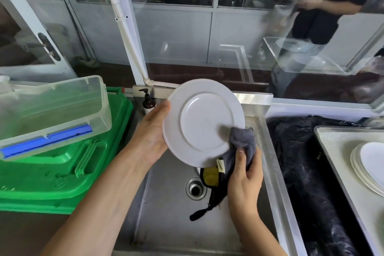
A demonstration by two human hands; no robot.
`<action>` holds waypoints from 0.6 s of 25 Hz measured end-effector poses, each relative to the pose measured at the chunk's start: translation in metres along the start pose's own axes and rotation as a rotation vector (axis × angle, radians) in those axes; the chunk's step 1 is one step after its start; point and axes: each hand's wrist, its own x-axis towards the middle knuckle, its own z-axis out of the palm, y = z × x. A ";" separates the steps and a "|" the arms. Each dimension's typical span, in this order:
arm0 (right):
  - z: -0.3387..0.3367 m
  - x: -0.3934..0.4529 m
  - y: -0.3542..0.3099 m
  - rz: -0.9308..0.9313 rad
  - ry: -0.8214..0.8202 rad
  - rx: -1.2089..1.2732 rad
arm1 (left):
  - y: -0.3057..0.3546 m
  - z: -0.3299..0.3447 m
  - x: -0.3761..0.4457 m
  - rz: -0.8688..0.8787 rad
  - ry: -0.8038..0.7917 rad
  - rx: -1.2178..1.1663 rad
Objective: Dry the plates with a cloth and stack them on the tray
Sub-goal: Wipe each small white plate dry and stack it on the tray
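Note:
A white plate is held tilted over the steel sink, its underside towards me. My left hand grips its left rim, thumb on the near face. My right hand grips a grey cloth bunched against the plate's lower right rim. At the right edge, a stack of white plates lies on a metal tray.
A clear plastic box with a blue strip rests on green crates at the left. A dark pump bottle stands behind the sink. Black plastic sheeting lies between sink and tray. A yellow sponge lies near the drain.

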 end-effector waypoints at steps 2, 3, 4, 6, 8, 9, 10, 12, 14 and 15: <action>-0.005 0.017 -0.003 0.001 0.006 -0.008 | 0.002 -0.003 0.000 0.014 -0.031 0.045; -0.006 0.025 -0.004 -0.005 0.014 -0.023 | 0.003 -0.004 -0.001 0.012 -0.040 0.059; -0.007 0.033 -0.005 -0.013 0.019 -0.042 | 0.004 -0.005 -0.001 0.008 -0.057 0.066; -0.006 0.045 -0.011 -0.038 0.016 -0.077 | 0.004 -0.008 -0.002 0.001 -0.092 0.080; -0.006 0.056 -0.017 -0.082 -0.007 -0.104 | 0.005 -0.011 -0.002 0.002 -0.109 0.114; -0.006 0.062 -0.019 -0.113 -0.023 -0.122 | 0.006 -0.012 -0.001 0.001 -0.109 0.134; -0.007 0.068 -0.021 -0.135 -0.046 -0.147 | 0.006 -0.013 -0.001 -0.006 -0.105 0.153; -0.008 0.078 -0.026 -0.148 -0.116 -0.197 | 0.006 -0.015 -0.003 -0.032 -0.102 0.184; -0.007 0.084 -0.030 -0.176 -0.185 -0.254 | 0.003 -0.014 -0.005 -0.048 -0.106 0.214; -0.007 0.085 -0.031 -0.207 -0.208 -0.280 | 0.001 -0.013 -0.006 -0.047 -0.108 0.223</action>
